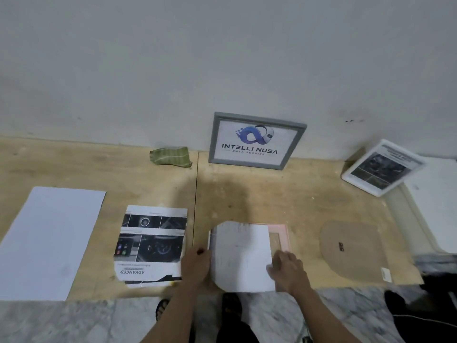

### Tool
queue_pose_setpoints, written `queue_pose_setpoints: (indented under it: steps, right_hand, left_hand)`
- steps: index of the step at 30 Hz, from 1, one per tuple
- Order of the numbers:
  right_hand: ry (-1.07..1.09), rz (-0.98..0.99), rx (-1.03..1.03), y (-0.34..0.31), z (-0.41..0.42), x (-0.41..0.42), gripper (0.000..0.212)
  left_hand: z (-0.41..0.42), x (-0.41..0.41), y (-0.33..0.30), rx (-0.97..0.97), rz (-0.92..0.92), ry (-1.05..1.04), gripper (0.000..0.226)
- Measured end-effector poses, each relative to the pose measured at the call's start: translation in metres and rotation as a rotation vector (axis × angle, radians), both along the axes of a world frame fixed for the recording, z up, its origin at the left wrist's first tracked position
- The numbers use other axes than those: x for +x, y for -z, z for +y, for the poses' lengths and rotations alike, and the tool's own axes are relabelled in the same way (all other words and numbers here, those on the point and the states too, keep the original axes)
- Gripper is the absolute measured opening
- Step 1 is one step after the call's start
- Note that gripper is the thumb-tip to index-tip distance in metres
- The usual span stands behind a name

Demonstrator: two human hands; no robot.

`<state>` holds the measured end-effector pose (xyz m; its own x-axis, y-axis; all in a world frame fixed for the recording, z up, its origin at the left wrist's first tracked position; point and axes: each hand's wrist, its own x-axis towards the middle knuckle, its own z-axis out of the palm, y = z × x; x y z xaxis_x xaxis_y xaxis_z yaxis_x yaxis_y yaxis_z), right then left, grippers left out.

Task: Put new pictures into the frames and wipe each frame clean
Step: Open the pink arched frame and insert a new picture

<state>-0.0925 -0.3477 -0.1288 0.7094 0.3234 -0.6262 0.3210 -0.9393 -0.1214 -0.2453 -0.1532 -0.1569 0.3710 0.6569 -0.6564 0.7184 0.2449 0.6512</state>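
Two frames look filled; both hands (243, 266) hold a sheet (241, 256) on the pink frame (280, 235), backing (351, 248) off, cloth (170, 156) untouched.

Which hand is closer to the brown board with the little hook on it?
The right hand. It rests on the white paper, just left of the brown board, while the left hand holds the paper's far edge, farther away.
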Motion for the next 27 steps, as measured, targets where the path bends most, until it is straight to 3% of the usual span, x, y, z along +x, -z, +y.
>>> queue_pose_setpoints:
  steps: [3,7,9,12,14,21,27]
  right_hand:
    - [-0.1,-0.05,-0.014,0.0,-0.003,-0.006,0.041]
    - [-0.074,-0.073,-0.004,-0.011,-0.001,0.001,0.042]
    - [-0.033,-0.063,0.12,-0.017,0.007,0.008,0.038]
    - [0.168,0.198,0.45,-0.03,0.029,0.008,0.027]
    - [0.207,0.268,0.596,-0.036,0.046,0.005,0.021]
    - [-0.022,0.363,0.681,-0.063,0.167,-0.035,0.006]
    - [-0.229,0.36,0.64,-0.066,0.293,-0.123,0.007]
  left_hand:
    - [0.001,-0.006,-0.001,-0.01,-0.067,-0.024,0.013]
    - [-0.001,-0.019,-0.005,-0.098,-0.145,-0.239,0.019]
    - [-0.002,-0.027,-0.01,-0.178,-0.207,-0.33,0.026]
    - [-0.003,-0.037,-0.023,-0.225,-0.293,-0.422,0.019]
    - [0.001,-0.047,-0.035,-0.198,-0.315,-0.495,0.016]
    - [0.058,-0.134,-0.064,-0.115,-0.419,-0.878,0.009]
    - [0.125,-0.229,-0.059,-0.107,-0.46,-1.118,0.008]
